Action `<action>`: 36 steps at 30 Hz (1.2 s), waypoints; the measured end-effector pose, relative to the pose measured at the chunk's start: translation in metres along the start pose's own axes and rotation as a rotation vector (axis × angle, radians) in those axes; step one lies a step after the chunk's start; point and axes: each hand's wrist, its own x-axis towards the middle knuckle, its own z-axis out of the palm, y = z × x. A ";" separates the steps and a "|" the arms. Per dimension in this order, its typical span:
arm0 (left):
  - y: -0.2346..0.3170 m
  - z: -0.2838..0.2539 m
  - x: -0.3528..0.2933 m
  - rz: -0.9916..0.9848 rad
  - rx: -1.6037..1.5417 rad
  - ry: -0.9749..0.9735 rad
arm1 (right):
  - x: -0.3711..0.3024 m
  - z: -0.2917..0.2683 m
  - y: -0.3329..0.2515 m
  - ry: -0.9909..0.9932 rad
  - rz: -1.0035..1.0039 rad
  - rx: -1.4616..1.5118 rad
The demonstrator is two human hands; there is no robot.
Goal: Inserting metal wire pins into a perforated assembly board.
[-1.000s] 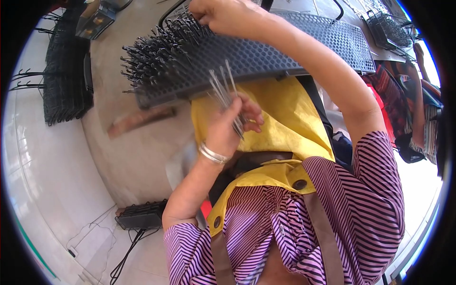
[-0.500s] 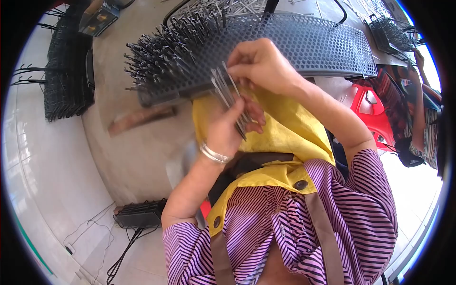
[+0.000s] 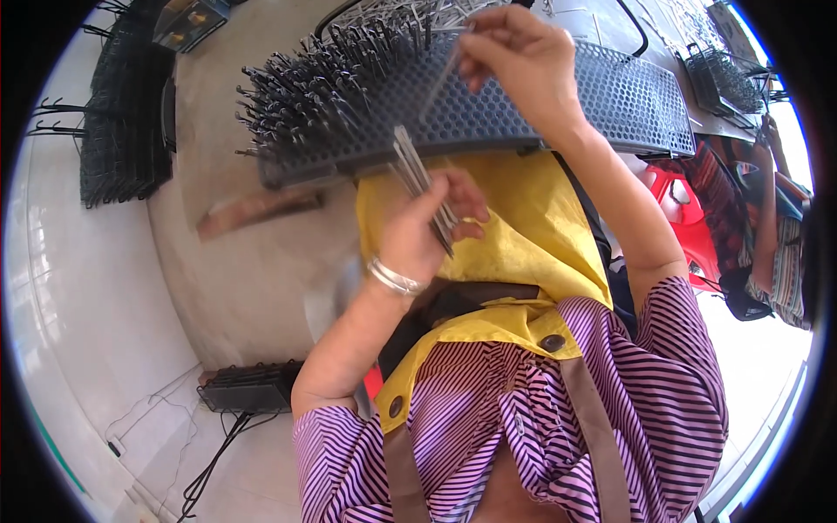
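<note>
My left hand (image 3: 421,228) is closed around a small bundle of thin metal rods (image 3: 412,164), which stick out beyond the thumb over the yellow apron (image 3: 523,209). Raised above the dark perforated rack (image 3: 602,100), my right hand (image 3: 534,74) pinches one slim rod (image 3: 438,85), blurred by motion and slanting down toward the holes. Whether its lower end touches the rack, I cannot tell. Dark rods with bent tips (image 3: 305,87) stand densely packed upright in the rack's left part.
Loose pale strips (image 3: 384,13) lie behind the rack. Stacked black wire racks (image 3: 131,122) stand at the left, near a box (image 3: 190,24). A red plastic chair (image 3: 689,222) and another person (image 3: 772,227) are at the right. A black rack (image 3: 248,388) stands at lower left.
My right hand has moved up and away from the bundle, carrying one rod out over the rack. My left hand stays nearly in place with its rods.
</note>
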 end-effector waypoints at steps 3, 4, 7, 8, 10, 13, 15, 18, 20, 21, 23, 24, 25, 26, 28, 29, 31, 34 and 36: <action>-0.002 -0.002 -0.001 -0.006 0.002 0.009 | 0.013 0.013 -0.005 0.156 -0.156 0.152; -0.002 -0.002 -0.001 -0.006 0.002 0.008 | 0.014 0.015 -0.003 0.162 -0.211 0.087; -0.003 -0.001 0.000 -0.008 -0.005 0.003 | 0.027 0.020 0.012 0.146 -0.596 0.029; -0.003 0.000 0.000 -0.012 -0.002 0.007 | 0.031 0.021 0.015 0.119 -0.927 0.036; -0.003 0.000 0.000 -0.015 0.000 0.014 | 0.023 0.018 0.006 0.149 -0.826 -0.179; -0.003 -0.001 -0.001 -0.017 -0.009 0.016 | 0.023 0.021 0.001 0.179 -0.786 -0.416; -0.002 0.001 0.000 -0.025 -0.005 0.022 | 0.024 0.021 0.001 0.186 -0.854 -0.445; -0.002 0.001 0.000 -0.026 -0.014 0.018 | 0.023 0.021 -0.001 0.175 -0.874 -0.468; -0.002 0.001 0.000 -0.029 -0.010 0.018 | 0.025 0.020 -0.002 0.053 -0.844 -0.441; -0.002 0.001 -0.001 -0.030 -0.006 0.019 | 0.025 0.020 -0.002 0.055 -0.844 -0.442; -0.002 0.000 0.000 -0.031 -0.009 0.016 | 0.024 0.021 -0.002 0.071 -0.817 -0.387; -0.002 0.000 0.000 -0.030 -0.014 0.014 | 0.025 0.020 -0.001 0.072 -0.817 -0.387; -0.003 0.000 0.000 -0.032 -0.013 0.014 | 0.026 0.019 -0.001 0.083 -0.816 -0.401; -0.003 0.000 0.000 -0.028 -0.007 0.014 | 0.026 0.019 -0.001 0.095 -0.814 -0.414; -0.003 0.000 0.000 -0.027 0.002 0.013 | 0.027 0.017 -0.006 0.029 -0.741 -0.389; -0.003 0.000 0.000 -0.027 0.002 0.014 | 0.028 0.016 -0.010 -0.038 -0.668 -0.363; -0.003 0.000 -0.001 -0.030 0.005 0.009 | 0.036 0.011 -0.015 -0.146 -0.738 -0.368; -0.004 0.000 0.000 -0.035 0.005 0.009 | 0.039 0.008 -0.018 -0.234 -0.717 -0.327; -0.004 -0.001 0.000 -0.027 0.005 0.006 | 0.039 0.012 -0.017 -0.213 -0.631 -0.275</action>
